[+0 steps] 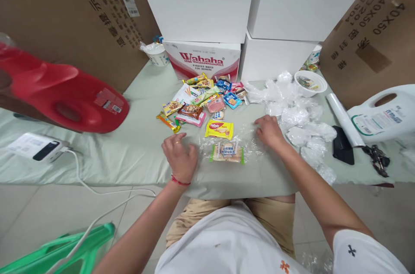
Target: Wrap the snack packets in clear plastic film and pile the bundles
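A clear plastic bag (251, 146) lies spread flat on the table in front of me. On the bag rests a biscuit pack with green ends (227, 154), and a yellow nabati wafer pack (219, 129) sits just above it, at the bag's far edge. My left hand (180, 157) is at the bag's left side, fingers bent and thumb apart, holding nothing. At the bag's right edge my right hand (269, 132) rests with fingers apart, touching the film. A pile of wrapped snacks (197, 103) lies beyond both hands.
Several crumpled plastic bags (295, 120) lie right of my right hand, near a white bowl (310, 84). A red jug (71, 97) and white device (39, 146) with a cable stand left. A white jug (385, 112) is right; a Wahaha carton (203, 61) and white boxes stand behind.
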The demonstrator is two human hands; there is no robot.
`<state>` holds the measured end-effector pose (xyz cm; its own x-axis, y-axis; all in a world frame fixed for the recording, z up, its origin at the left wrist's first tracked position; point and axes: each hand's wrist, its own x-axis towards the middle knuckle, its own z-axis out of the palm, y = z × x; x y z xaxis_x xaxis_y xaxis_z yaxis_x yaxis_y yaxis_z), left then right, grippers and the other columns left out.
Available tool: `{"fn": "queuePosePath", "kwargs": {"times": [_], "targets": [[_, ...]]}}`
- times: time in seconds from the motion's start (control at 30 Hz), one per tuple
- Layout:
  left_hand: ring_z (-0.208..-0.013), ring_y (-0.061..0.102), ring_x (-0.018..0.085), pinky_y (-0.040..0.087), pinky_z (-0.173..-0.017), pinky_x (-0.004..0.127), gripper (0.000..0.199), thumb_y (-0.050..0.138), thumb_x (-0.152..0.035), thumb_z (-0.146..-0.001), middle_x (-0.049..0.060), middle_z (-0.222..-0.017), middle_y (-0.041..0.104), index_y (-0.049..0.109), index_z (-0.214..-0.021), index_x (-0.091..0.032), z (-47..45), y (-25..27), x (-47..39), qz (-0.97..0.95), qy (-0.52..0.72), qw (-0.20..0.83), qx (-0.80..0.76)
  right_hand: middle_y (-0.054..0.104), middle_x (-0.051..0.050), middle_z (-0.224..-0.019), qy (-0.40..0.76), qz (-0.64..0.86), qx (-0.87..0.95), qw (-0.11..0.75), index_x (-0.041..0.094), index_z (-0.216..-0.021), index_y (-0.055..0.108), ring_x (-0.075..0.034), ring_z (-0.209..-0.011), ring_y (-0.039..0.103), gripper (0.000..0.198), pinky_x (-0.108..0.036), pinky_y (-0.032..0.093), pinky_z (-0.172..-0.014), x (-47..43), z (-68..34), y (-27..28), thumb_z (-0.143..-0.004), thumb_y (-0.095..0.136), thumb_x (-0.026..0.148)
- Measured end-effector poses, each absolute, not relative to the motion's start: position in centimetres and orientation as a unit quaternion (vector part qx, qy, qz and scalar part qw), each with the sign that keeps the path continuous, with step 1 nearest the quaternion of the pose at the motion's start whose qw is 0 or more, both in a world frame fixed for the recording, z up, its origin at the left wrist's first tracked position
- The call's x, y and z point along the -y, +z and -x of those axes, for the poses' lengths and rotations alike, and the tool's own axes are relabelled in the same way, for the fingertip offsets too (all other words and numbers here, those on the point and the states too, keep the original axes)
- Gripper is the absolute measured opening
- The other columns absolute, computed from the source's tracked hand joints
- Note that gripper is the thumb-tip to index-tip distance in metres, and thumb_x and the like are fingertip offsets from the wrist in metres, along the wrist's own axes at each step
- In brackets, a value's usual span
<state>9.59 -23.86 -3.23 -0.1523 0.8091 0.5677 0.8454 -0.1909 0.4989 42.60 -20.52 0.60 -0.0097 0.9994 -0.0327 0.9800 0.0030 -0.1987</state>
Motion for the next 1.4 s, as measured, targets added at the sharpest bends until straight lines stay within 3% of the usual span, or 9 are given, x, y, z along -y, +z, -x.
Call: {"fn": "queuePosePath", "kwargs": {"times": [0.2, 0.37, 0.53, 0.67, 0.77, 0.87, 1.03, 1.17, 1.4], "targets": [[-0.124, 0.062, 0.025, 0.042, -0.102, 0.044, 0.035, 0.052, -0.015, -0.097, 0.007, -0.13, 0.072, 0.064, -0.129, -0.025, -14.0, -1.7, 26.9, 0.884, -0.295, -0.049, 0.359, 0.069, -0.017, -0.117, 0.147, 0.605, 0.783, 0.007, 0.016, -0.133, 0.065, -0.031, -0.117, 0.054, 0.049, -0.034, 0.041, -0.094, 17.5, -38.5, 0.8, -0.092, 0.069, 0.041], [-0.131, 0.059, 0.027, 0.044, -0.099, 0.046, 0.039, 0.048, -0.018, -0.101, 0.008, -0.14, 0.068, 0.065, -0.135, -0.026, -15.7, -3.0, 27.8, 0.892, -0.191, -0.135, 0.387, 0.069, -0.004, -0.08, 0.281, 0.597, 0.751, 0.033, 0.018, -0.088, 0.071, -0.017, -0.074, 0.058, 0.01, -0.026, 0.036, -0.067, 19.3, -38.4, 0.7, -0.087, 0.066, 0.026], [-0.124, 0.061, 0.025, 0.046, -0.097, 0.043, 0.034, 0.047, -0.019, -0.102, 0.006, -0.131, 0.073, 0.068, -0.128, -0.025, -15.5, -2.6, 29.6, 0.891, -0.213, -0.169, 0.363, 0.046, 0.007, -0.06, 0.502, 0.517, 0.684, 0.111, 0.019, -0.081, 0.064, -0.01, -0.056, 0.037, 0.026, -0.023, 0.027, -0.055, 23.6, -41.3, 1.3, -0.085, 0.063, 0.044], [-0.116, 0.061, 0.026, 0.047, -0.091, 0.045, 0.029, 0.049, -0.019, -0.101, 0.007, -0.125, 0.075, 0.072, -0.12, -0.025, -16.7, -2.5, 28.4, 0.883, -0.205, -0.174, 0.384, 0.049, 0.006, -0.064, 0.561, 0.52, 0.619, 0.177, 0.017, -0.085, 0.062, -0.009, -0.056, 0.035, 0.041, -0.023, 0.027, -0.055, 24.6, -42.3, 0.3, -0.082, 0.065, 0.058], [-0.11, 0.062, 0.027, 0.046, -0.086, 0.045, 0.026, 0.052, -0.019, -0.099, 0.007, -0.123, 0.076, 0.073, -0.114, -0.023, -17.7, -2.6, 26.5, 0.878, -0.177, -0.183, 0.405, 0.056, 0.003, -0.069, 0.499, 0.575, 0.615, 0.207, 0.017, -0.09, 0.063, -0.011, -0.057, 0.04, 0.046, -0.024, 0.032, -0.058, 23.6, -42.4, -0.7, -0.087, 0.058, 0.062], [-0.106, 0.061, 0.027, 0.045, -0.085, 0.045, 0.024, 0.054, -0.02, -0.098, 0.007, -0.116, 0.077, 0.075, -0.11, -0.023, -18.2, -2.8, 25.3, 0.879, -0.158, -0.189, 0.407, 0.066, -0.007, -0.085, 0.297, 0.643, 0.684, 0.176, 0.016, -0.093, 0.068, -0.018, -0.079, 0.056, 0.039, -0.03, 0.042, -0.077, 21.9, -41.8, -0.7, -0.097, 0.052, 0.051], [-0.114, 0.058, 0.029, 0.043, -0.09, 0.047, 0.022, 0.055, -0.025, -0.099, 0.008, -0.117, 0.076, 0.075, -0.108, -0.023, -18.0, -2.7, 25.3, 0.869, -0.18, -0.17, 0.429, 0.062, -0.018, -0.134, 0.16, 0.61, 0.772, 0.075, 0.017, -0.145, 0.055, -0.033, -0.122, 0.05, 0.068, -0.04, 0.04, -0.101, 18.5, -37.8, -0.1, -0.091, 0.067, 0.056], [-0.112, 0.058, 0.029, 0.041, -0.089, 0.046, 0.024, 0.053, -0.031, -0.102, 0.008, -0.109, 0.077, 0.075, -0.101, -0.022, -17.5, -2.6, 25.1, 0.863, -0.17, -0.169, 0.444, 0.062, -0.017, -0.13, 0.149, 0.557, 0.817, 0.0, 0.021, -0.135, 0.064, -0.035, -0.122, 0.049, 0.064, -0.041, 0.043, -0.098, 15.6, -35.6, 0.0, -0.084, 0.074, 0.057], [-0.104, 0.057, 0.027, 0.042, -0.086, 0.044, 0.027, 0.052, -0.029, -0.102, 0.008, -0.1, 0.076, 0.075, -0.09, -0.021, -17.7, -2.9, 25.1, 0.874, -0.166, -0.184, 0.418, 0.062, -0.021, -0.13, 0.025, 0.702, 0.707, 0.075, 0.014, -0.129, 0.068, -0.036, -0.125, 0.048, 0.041, -0.043, 0.042, -0.097, 15.1, -38.9, 1.5, -0.101, 0.052, 0.039]]}}
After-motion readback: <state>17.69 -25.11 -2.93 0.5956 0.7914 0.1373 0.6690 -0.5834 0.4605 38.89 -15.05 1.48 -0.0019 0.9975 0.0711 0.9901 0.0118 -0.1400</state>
